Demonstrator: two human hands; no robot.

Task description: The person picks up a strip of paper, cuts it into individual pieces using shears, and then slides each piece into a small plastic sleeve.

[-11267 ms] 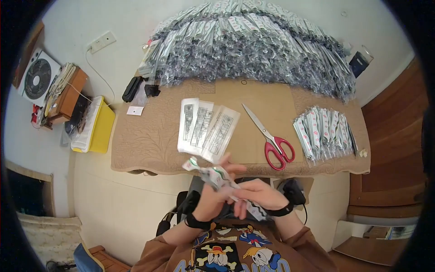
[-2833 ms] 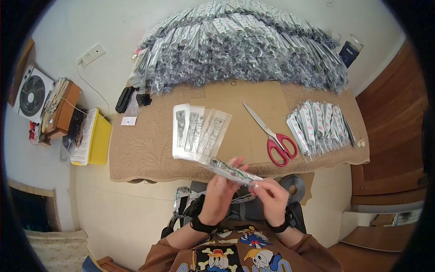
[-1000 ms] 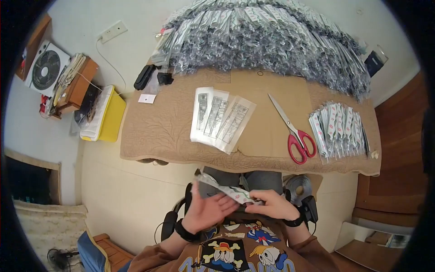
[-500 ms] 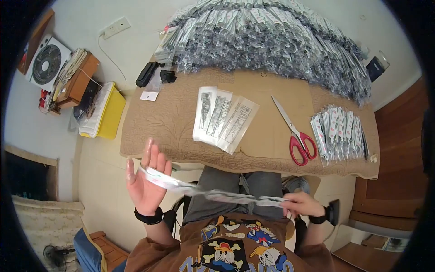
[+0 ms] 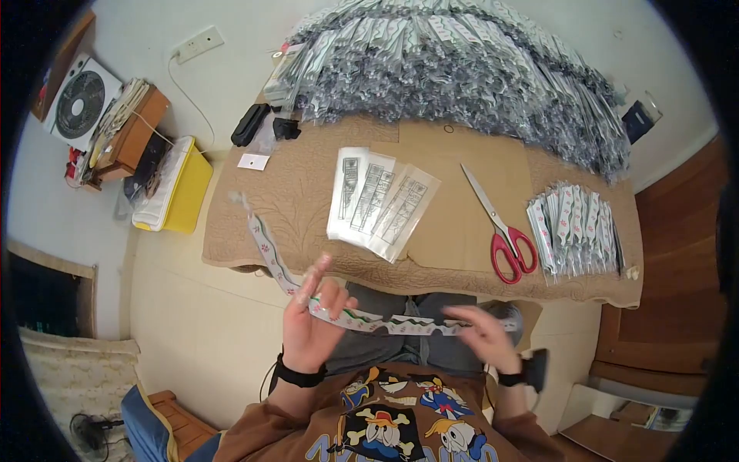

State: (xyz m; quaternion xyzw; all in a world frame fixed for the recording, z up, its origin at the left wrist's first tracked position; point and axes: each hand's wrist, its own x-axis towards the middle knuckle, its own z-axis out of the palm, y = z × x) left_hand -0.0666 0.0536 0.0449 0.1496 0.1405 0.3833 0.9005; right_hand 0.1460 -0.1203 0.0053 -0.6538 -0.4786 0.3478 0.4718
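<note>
A long, flat white strip (image 5: 266,248) with pink flower prints and a green wavy line runs across my lap and bends up at the left, where a clear crumpled end hangs over the table edge. My left hand (image 5: 314,331) grips it partway along, fingers curled and one fingertip pointing up. Those fingertips look wrapped in something shiny. At the strip's right part, my right hand (image 5: 489,339) is over it with fingers stretched and slightly blurred; the strip passes behind this hand and shows beyond it. Whether the right fingers touch it is hard to see.
On the quilt-covered table (image 5: 296,192) lie printed clear bags (image 5: 377,196), red-handled scissors (image 5: 504,235), a bundle of similar strips (image 5: 573,227) and a black case (image 5: 250,125). A large heap of packed strips (image 5: 454,69) fills the back. A yellow bin (image 5: 188,192) stands left.
My left hand has moved right and closed on the strip's middle; the strip's left end now swings up and left. My right hand has shifted slightly left, its fingers loosened from their pinch.
</note>
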